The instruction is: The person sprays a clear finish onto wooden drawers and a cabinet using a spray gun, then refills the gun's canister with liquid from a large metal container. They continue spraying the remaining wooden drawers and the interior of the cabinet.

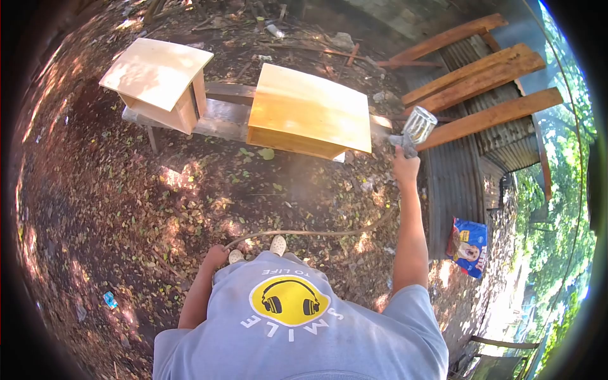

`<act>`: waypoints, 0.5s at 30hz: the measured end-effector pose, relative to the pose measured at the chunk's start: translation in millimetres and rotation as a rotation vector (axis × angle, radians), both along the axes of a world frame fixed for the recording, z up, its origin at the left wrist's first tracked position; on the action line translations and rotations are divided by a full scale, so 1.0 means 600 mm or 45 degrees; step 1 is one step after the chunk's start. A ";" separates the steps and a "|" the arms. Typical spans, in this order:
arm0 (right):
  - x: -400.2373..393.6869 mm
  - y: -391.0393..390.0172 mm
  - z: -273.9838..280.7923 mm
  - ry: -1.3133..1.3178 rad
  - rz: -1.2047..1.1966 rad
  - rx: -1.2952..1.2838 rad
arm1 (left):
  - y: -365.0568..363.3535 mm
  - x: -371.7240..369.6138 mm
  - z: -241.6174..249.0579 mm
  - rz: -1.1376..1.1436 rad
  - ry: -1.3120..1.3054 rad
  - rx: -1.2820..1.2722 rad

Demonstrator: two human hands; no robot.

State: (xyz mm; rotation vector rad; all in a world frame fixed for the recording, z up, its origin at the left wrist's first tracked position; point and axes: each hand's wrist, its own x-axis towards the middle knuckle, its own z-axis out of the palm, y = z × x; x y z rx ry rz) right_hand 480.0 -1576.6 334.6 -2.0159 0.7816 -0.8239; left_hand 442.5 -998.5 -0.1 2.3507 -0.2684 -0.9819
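Observation:
My right hand is stretched forward and closed around a spray gun with a clear cup on top. Just left of the gun, a small wooden cabinet with a glossy yellow-orange top rests on a plank bench. A paler, unglossed wooden cabinet stands at the bench's left end. Down by my waist, my left hand is closed on a thin hose, which curves across toward my right arm. A faint haze hangs in front of the yellow-orange cabinet.
Brown wooden boards lie across corrugated metal sheets on the right. A blue and red printed bag sits beside the sheets. Dry leaves cover the dirt ground, with a bit of blue litter at lower left.

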 end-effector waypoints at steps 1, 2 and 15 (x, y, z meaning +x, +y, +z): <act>0.013 0.042 0.021 0.023 0.020 0.195 | 0.012 -0.005 -0.010 0.000 -0.002 0.007; 0.022 0.080 0.045 0.093 0.080 0.386 | 0.019 -0.008 -0.015 0.001 -0.005 0.015; 0.224 0.210 0.079 0.172 0.533 0.640 | 0.101 -0.087 0.025 0.543 0.063 0.264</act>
